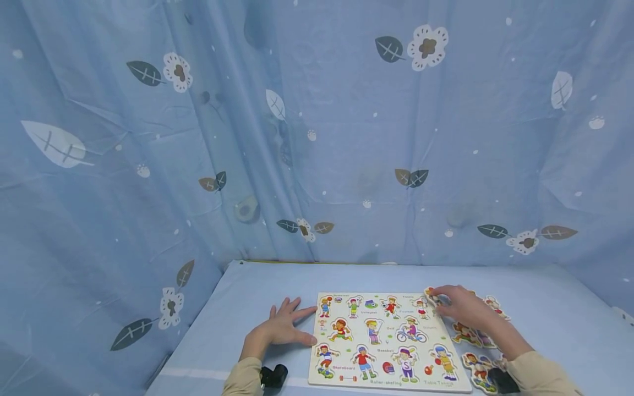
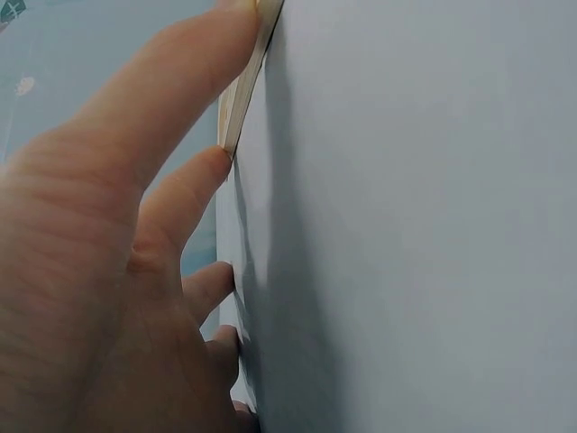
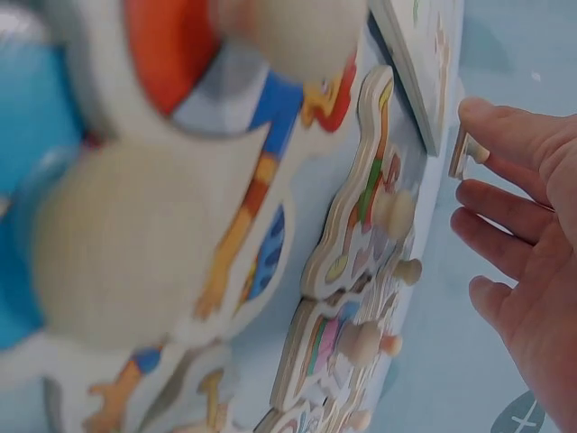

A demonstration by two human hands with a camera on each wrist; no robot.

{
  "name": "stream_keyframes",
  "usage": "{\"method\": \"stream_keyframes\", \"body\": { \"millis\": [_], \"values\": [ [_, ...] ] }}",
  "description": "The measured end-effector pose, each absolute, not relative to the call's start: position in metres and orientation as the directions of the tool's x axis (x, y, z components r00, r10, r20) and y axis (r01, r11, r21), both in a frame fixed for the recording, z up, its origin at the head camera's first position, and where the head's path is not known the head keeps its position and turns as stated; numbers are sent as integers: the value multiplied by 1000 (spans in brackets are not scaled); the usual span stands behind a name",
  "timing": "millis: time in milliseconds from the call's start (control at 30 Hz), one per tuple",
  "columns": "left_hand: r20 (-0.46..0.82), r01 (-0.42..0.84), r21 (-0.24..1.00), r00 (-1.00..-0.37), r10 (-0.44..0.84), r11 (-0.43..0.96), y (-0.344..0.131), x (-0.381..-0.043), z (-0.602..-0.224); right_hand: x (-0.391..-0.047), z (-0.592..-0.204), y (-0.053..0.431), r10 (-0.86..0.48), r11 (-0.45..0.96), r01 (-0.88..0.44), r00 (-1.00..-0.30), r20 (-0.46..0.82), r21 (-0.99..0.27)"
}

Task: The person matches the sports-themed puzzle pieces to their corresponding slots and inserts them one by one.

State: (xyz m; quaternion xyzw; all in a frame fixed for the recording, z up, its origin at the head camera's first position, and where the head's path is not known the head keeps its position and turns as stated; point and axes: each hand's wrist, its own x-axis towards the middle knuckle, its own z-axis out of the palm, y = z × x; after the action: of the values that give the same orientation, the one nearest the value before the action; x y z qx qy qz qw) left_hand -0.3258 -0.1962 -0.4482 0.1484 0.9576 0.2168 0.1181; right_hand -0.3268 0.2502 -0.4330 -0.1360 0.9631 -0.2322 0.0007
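A wooden peg puzzle board [image 1: 315,379] with printed sports figures lies flat on the table. My left hand [image 1: 284,325] rests beside it, fingers spread, thumb and index finger touching its left edge; the left wrist view shows them against the board's side [image 2: 242,104]. At the board's upper right corner, my right hand [image 1: 463,308] pinches a small puzzle piece [image 1: 432,294]. In the right wrist view this thin knobbed piece [image 3: 459,158] is held raised and edge-on between thumb and fingers. Its figure is mostly hidden.
Right of the board lie several loose knobbed puzzle pieces [image 1: 477,368], some overlapping and partly under my right forearm. The right wrist view shows them close up, with round wooden knobs [image 3: 394,215]. A blue patterned curtain [image 1: 346,137] hangs behind the table [image 1: 277,275].
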Motion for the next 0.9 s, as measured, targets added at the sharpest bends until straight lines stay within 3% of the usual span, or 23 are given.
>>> {"method": "stream_keyframes", "body": {
  "millis": [900],
  "values": [
    [-154,236,456,-929,337,858,-196,-325,-448,-336,-436,186,-350,818,-361,-930,110,-449]
  ]
}}
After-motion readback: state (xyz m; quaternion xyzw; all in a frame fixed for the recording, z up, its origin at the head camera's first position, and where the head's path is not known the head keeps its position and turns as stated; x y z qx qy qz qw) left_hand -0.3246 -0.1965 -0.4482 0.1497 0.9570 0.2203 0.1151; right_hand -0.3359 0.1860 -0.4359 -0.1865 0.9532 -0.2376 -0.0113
